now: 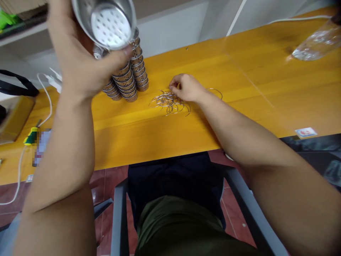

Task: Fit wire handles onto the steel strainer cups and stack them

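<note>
My left hand (80,60) is raised at the upper left, closed around a shiny metal cup (113,26) with a perforated bottom. The cup is tilted so that its inside and holed base face me. Behind it, stacks of similar perforated metal cups (129,85) stand on the table, partly hidden by my hand. My right hand (186,87) is low over the tabletop, fingers curled in a pinch at the edge of a tangled pile of thin curved metal wires (170,101). What the fingertips hold, if anything, cannot be made out. Another wire loop (218,93) shows behind my right wrist.
The yellow wooden table (149,138) runs along a wall. At left are a white cable (50,103), a green-and-yellow handled tool (32,136) and a box (18,119). A clear plastic bag (317,42) lies at far right. A shelf (23,33) overhangs the upper left.
</note>
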Tool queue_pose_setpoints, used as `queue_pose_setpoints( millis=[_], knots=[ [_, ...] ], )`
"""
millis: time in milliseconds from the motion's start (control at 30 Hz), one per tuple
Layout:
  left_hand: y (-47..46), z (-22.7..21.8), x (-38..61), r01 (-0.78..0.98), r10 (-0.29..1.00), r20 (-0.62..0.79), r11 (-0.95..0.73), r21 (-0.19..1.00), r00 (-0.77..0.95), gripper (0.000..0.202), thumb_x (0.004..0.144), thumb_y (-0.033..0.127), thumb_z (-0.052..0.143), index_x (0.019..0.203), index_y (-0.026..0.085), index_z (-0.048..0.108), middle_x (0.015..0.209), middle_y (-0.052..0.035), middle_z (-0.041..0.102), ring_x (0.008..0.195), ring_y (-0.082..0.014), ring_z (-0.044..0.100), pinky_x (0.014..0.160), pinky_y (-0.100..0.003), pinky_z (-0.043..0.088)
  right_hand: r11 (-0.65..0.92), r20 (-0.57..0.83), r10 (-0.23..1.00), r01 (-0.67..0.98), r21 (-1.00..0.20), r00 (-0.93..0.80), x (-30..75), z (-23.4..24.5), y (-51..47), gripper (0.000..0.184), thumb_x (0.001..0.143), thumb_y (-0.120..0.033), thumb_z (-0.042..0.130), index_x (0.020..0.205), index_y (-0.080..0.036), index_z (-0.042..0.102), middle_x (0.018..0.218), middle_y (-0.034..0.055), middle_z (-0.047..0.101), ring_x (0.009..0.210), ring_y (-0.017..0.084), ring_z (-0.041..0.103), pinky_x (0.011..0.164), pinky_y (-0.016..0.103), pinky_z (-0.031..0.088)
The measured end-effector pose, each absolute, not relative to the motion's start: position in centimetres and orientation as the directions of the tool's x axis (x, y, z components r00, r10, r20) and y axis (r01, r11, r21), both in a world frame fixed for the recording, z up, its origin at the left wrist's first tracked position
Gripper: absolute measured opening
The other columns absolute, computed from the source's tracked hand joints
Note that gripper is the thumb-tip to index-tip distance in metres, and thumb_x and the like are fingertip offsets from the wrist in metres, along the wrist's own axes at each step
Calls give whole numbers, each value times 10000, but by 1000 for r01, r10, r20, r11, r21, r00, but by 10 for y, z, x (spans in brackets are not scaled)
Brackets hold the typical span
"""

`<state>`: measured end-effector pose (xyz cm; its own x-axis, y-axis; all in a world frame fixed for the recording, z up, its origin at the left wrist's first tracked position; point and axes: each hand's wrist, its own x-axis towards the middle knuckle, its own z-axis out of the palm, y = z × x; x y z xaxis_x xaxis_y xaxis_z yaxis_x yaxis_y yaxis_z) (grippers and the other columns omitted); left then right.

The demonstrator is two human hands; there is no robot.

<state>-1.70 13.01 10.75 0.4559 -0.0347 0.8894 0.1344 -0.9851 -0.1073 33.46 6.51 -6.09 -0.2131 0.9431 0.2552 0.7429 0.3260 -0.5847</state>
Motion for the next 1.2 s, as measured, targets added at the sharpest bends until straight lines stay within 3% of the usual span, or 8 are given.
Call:
queue_pose_setpoints(
  millis=[67,133,200,367,567,900,1067,1200],
  knots=[
    [86,83,6,25,30,797,-1000,19,604,943,1038,750,993,1704,171,659,1516,-94,746,1459,-422,768,1238,-650,663,333,241,942,747,-575,-234,335,-61,65,71,1063,-266,850,1117,-222,865,1159,163,885,1146,444,855,1137,641,695],
    [56,40,20,170,173,732,-982,79,659,926,1028,725,1033,1742,288,637,1575,-133,752,1473,-460,756,1247,-732,681,346,233,938,748,-566,-258,334,-60,64,63,1051,-246,871,1109,-223,861,1157,160,885,1128,434,856,1128,632,694],
    [45,-10,26,242,289,717,-955,172,634,841,1039,832,963,1654,334,680,1467,-148,747,1368,-433,790,1128,-686,749,359,222,933,753,-551,-283,333,-57,62,57,1046,-210,880,1096,-226,858,1166,157,885,1139,430,856,1134,621,688],
    [60,-94,23,292,506,651,-861,416,566,910,1048,872,900,1685,294,602,1582,-162,718,1492,-441,726,1329,-667,635,333,144,942,810,-483,-302,330,-55,60,135,1004,-111,830,1064,-225,869,1155,147,896,1151,421,853,1108,590,680],
    [71,-107,19,260,506,665,-860,440,549,955,1068,885,854,1709,279,488,1605,-174,697,1502,-421,740,1348,-628,635,306,109,952,858,-412,-287,333,-59,65,113,1070,-154,797,1038,-243,861,1151,143,901,1183,429,856,1112,576,679],
    [79,-117,19,194,508,709,-856,479,490,1018,1003,966,886,1692,320,506,1567,-136,708,1448,-403,776,1377,-622,618,285,59,957,892,-351,-283,337,-53,60,86,1124,-194,762,1091,-235,831,1230,170,888,1241,454,840,1130,589,683],
    [77,-119,20,234,578,666,-810,537,471,1089,941,1048,868,1666,311,525,1607,-159,693,1513,-424,746,1376,-616,623,328,177,944,751,-573,-277,331,-48,53,223,1134,-363,806,1317,-243,847,1206,150,885,1148,439,854,1105,628,700],
    [80,-126,21,269,646,633,-759,593,426,1162,875,1108,864,1656,318,523,1610,-168,688,1521,-437,745,1345,-626,641,294,194,955,652,-699,-223,325,-44,49,326,1118,-528,852,1310,-264,860,1196,133,877,1053,418,861,976,611,739]
  ],
)
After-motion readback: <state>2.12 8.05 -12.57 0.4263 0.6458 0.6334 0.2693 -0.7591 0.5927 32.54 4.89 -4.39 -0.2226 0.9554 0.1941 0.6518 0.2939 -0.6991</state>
